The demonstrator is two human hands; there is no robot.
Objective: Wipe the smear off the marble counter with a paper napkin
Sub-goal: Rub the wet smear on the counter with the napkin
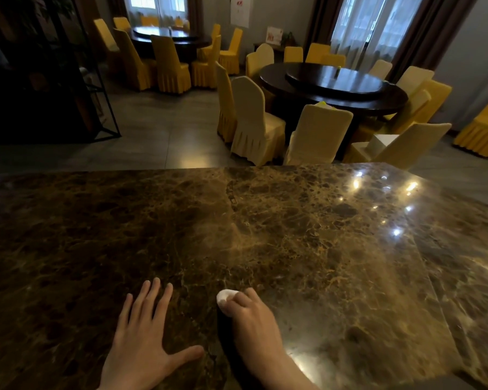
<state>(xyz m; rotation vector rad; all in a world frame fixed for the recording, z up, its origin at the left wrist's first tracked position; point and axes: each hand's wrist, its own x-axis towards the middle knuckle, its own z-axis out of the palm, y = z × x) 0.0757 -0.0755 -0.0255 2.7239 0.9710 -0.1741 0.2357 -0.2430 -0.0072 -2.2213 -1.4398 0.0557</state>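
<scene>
Nothing else lies on the marble counter (293, 235) near the hands; its brown, gold-veined top is bare from the near edge to the far edge, with a straight seam running away across the middle and another slanting down the right side. The left hand (144, 342) lies flat on the stone, palm down, fingers spread and thumb out, holding nothing. Just beside it, apart from it, the right hand (251, 319) is curled over a small wad of white paper napkin (225, 300), fingertips pinching it and pressing it onto the counter; only the wad's front end shows past the fingers. A pale hazy streak (265, 243) crosses the polish beyond the napkin; whether this is the smear or window glare cannot be told. Bright ceiling lights glint on the counter's right part. Past the far edge the room is a dining hall with a grey tiled floor, a dark round table (335, 85) ringed by chairs in yellow covers (254, 122), a second such table farther back on the left, curtained windows, and a dark metal shelf frame (96, 80) at left
</scene>
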